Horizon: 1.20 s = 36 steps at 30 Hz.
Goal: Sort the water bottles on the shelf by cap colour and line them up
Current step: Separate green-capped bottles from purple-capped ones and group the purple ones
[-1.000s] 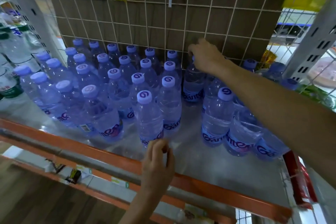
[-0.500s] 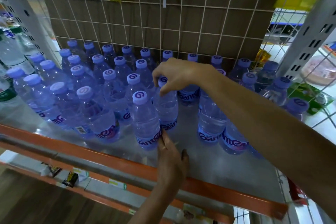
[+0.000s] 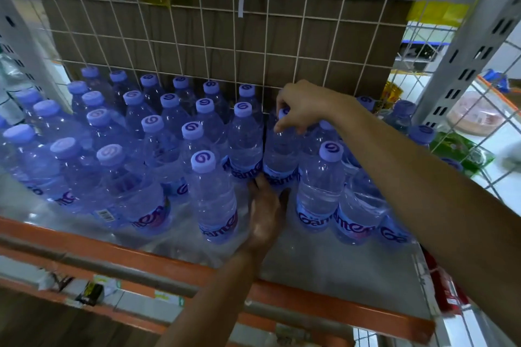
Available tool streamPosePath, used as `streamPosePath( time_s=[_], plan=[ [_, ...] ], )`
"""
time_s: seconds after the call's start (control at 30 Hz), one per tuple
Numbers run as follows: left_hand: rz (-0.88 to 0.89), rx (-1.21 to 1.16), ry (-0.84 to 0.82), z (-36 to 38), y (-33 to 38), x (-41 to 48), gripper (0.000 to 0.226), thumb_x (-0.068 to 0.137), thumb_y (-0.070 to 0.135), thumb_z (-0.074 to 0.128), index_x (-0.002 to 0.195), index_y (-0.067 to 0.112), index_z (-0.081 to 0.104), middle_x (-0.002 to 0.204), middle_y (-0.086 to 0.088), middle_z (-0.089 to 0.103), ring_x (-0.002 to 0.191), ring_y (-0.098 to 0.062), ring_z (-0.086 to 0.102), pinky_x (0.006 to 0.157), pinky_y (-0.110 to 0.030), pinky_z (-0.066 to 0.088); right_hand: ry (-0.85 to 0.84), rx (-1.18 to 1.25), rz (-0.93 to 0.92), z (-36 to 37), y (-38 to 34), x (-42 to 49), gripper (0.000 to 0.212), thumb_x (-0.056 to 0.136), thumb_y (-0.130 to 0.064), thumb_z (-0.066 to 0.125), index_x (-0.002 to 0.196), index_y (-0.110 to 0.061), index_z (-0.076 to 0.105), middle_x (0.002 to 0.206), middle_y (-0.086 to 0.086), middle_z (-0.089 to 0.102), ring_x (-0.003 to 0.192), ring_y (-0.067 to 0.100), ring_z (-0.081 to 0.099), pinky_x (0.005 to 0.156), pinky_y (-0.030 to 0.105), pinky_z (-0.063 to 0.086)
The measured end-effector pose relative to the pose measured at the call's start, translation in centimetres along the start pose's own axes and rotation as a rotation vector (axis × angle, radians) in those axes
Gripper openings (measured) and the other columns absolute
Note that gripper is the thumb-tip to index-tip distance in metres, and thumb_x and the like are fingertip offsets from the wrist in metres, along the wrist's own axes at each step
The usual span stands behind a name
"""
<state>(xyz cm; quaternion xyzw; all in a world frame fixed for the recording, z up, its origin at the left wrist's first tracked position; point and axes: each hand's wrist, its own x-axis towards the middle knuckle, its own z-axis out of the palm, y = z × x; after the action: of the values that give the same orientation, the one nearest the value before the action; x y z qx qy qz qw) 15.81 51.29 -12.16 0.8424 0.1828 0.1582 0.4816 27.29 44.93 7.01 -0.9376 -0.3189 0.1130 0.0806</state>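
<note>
Several clear water bottles with light purple caps stand in rows on the metal shelf [image 3: 338, 270]. My right hand [image 3: 303, 105] reaches over them and grips the cap and neck of one bottle [image 3: 280, 155] in the middle. My left hand [image 3: 266, 213] lies flat on the shelf with straight fingers, its fingertips at the base of that same bottle. It sits in the gap between a front bottle [image 3: 214, 197] on the left and another front bottle [image 3: 320, 189] on the right.
A wire grid with a brown panel [image 3: 225, 36] closes the back of the shelf. An orange rail [image 3: 141, 256] runs along the front edge. A grey upright post [image 3: 462, 53] stands at the right, with a wire side panel and other goods beyond it.
My right hand went from the back row forward, then settled on the cap of the middle bottle. My left hand slid from the shelf's front edge inward to that bottle's base.
</note>
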Motion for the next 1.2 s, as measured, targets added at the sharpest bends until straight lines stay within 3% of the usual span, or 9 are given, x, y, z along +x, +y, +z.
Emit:
streamPosePath(
  time_s=[0.07, 0.33, 0.43, 0.53, 0.7, 0.8, 0.9, 1.0, 1.2],
  plan=[
    [-0.026, -0.001, 0.055, 0.2, 0.0, 0.3, 0.048, 0.095, 0.042, 0.048, 0.127, 0.007, 0.048, 0.125, -0.021, 0.052, 0.108, -0.034, 0.057, 0.085, -0.026, 0.044, -0.007, 0.002, 0.005, 0.0, 0.2, 0.3, 0.025, 0.08, -0.028, 0.073, 0.09, -0.007, 0.065, 0.069, 0.008, 0.069, 0.055, 0.009, 0.065, 0.06, 0.026, 0.053],
    [0.107, 0.153, 0.066, 0.8, -0.8, 0.8, 0.058, 0.087, 0.036, 0.052, 0.121, -0.011, 0.049, 0.115, -0.03, 0.055, 0.097, -0.044, 0.06, 0.079, -0.044, 0.053, 0.014, -0.004, 0.048, 0.5, -0.1, 0.0, 0.028, 0.081, -0.03, 0.071, 0.096, -0.008, 0.062, 0.077, 0.008, 0.068, 0.058, 0.01, 0.064, 0.057, 0.024, 0.049],
    [0.097, 0.185, -0.011, -0.4, -0.5, -0.2, 0.053, 0.091, 0.017, 0.054, 0.137, -0.003, 0.038, 0.132, -0.025, 0.045, 0.111, -0.04, 0.054, 0.087, -0.042, 0.047, 0.066, -0.172, 0.068, 0.6, -0.4, -0.8, 0.043, 0.079, -0.04, 0.071, 0.103, -0.008, 0.057, 0.101, 0.011, 0.06, 0.079, 0.021, 0.057, 0.065, 0.031, 0.045],
    [0.291, 0.185, -0.114, -2.2, -2.7, -2.7, 0.042, 0.085, 0.015, 0.049, 0.124, 0.0, 0.055, 0.114, -0.021, 0.059, 0.091, -0.032, 0.064, 0.076, -0.036, 0.055, 0.219, -0.179, 0.012, 0.0, -2.2, -2.8, 0.056, 0.08, -0.046, 0.067, 0.12, -0.011, 0.051, 0.118, 0.011, 0.052, 0.104, 0.025, 0.052, 0.083, 0.035, 0.043],
    [0.208, 0.208, -0.371, -8.3, -5.4, -5.7, 0.023, 0.084, 0.006, 0.063, 0.106, 0.011, 0.069, 0.098, -0.003, 0.069, 0.081, -0.01, 0.064, 0.072, -0.007, 0.045, -0.007, 0.182, -0.274, 0.1, -8.3, -5.5, 0.049, 0.079, -0.049, 0.066, 0.123, -0.033, 0.051, 0.108, -0.008, 0.058, 0.087, 0.001, 0.057, 0.069, 0.016, 0.042],
    [0.226, 0.234, -0.406, -11.7, -6.5, -5.9, 0.014, 0.084, 0.014, 0.066, 0.096, 0.019, 0.07, 0.085, 0.008, 0.068, 0.073, 0.0, 0.062, 0.068, -0.014, 0.049, -0.127, 0.073, -0.334, 2.1, -10.4, -5.0, 0.055, 0.077, -0.046, 0.07, 0.127, -0.041, 0.047, 0.119, -0.013, 0.05, 0.076, -0.014, 0.046, 0.069, 0.015, 0.035],
    [0.154, 0.296, -0.276, -13.8, -7.6, -5.3, 0.015, 0.082, 0.026, 0.066, 0.07, 0.026, 0.057, 0.063, 0.014, 0.058, 0.057, 0.001, 0.055, 0.058, -0.024, 0.047, -0.092, 0.016, -0.363, 3.3, -11.1, -4.4, 0.041, 0.082, -0.033, 0.07, 0.121, -0.032, 0.056, 0.102, -0.019, 0.05, 0.073, -0.015, 0.047, 0.065, 0.013, 0.032],
    [0.023, 0.313, -0.107, -14.8, -7.9, -4.3, 0.026, 0.077, 0.038, 0.07, 0.087, 0.018, 0.057, 0.077, 0.006, 0.063, 0.066, -0.008, 0.06, 0.064, -0.031, 0.053, -0.006, 0.003, -0.371, 3.5, -11.1, -4.5, 0.027, 0.083, -0.026, 0.069, 0.11, -0.025, 0.063, 0.099, -0.012, 0.052, 0.089, 0.004, 0.046, 0.075, 0.02, 0.035],
    [0.039, 0.18, -0.217, -12.1, -6.9, -2.7, 0.052, 0.076, 0.035, 0.073, 0.119, 0.019, 0.05, 0.111, 0.003, 0.062, 0.079, -0.011, 0.067, 0.073, -0.043, 0.056, 0.037, -0.065, -0.28, 3.2, -9.6, -5.6, 0.025, 0.083, -0.031, 0.068, 0.105, -0.021, 0.063, 0.095, -0.008, 0.056, 0.09, 0.013, 0.051, 0.08, 0.031, 0.045]
  ],
)
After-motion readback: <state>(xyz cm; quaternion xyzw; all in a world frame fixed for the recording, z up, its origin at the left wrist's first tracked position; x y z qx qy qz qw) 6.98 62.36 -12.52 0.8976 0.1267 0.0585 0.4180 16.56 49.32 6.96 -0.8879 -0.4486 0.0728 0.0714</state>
